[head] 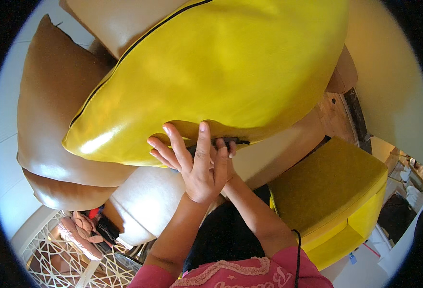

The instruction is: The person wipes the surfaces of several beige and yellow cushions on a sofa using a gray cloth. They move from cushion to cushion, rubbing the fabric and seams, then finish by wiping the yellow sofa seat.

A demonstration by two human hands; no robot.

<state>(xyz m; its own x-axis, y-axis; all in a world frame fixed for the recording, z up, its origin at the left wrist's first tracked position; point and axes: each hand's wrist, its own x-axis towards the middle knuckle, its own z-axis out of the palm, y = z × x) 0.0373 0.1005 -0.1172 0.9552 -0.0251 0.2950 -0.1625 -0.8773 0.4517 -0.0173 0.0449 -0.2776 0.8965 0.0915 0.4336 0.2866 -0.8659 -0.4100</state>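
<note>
A large yellow leather-like cushion point(211, 75) with black piping fills the upper middle of the view, tilted over a beige seat point(150, 194). Against its lower edge lies my left hand point(197, 165), fingers spread and fingertips on the yellow cover. My right hand point(229, 162) is close beside and partly behind the left, its fingers bent at a dark strip point(238, 140) along the cushion's underside. What the strip is, and whether the right fingers grip it, is hidden by the left hand.
Brown cushions point(63, 118) are stacked at the left. A yellow stool-like seat point(330, 183) stands at the right. At the lower left, a white lattice panel point(53, 266) stands near a pink bundle point(76, 234). A black cord point(298, 248) hangs over my right sleeve.
</note>
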